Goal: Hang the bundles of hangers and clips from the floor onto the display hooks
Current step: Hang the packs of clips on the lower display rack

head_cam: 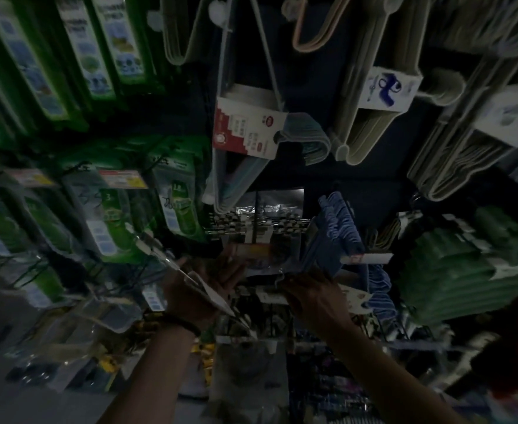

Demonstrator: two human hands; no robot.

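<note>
Left hand [199,289]: raised at the display, a dark wristband [178,324] on the wrist.
Left fingers: a clear flat packet [172,264] lies slantwise across them; too dark and blurred to tell the grip.
Right hand [312,293]: raised beside the left.
Right fingers: they reach the lower edge of a plastic packet [264,261]; whether they pinch it, I cannot tell.
Plastic packet: mid-display, just under a hung row of metal clips [257,221].
Neighbours: blue hangers [340,231] just right of it, green hangers [453,264] further right, green packs [178,206] to the left.
Above: white hanger bundles [371,123].
</note>
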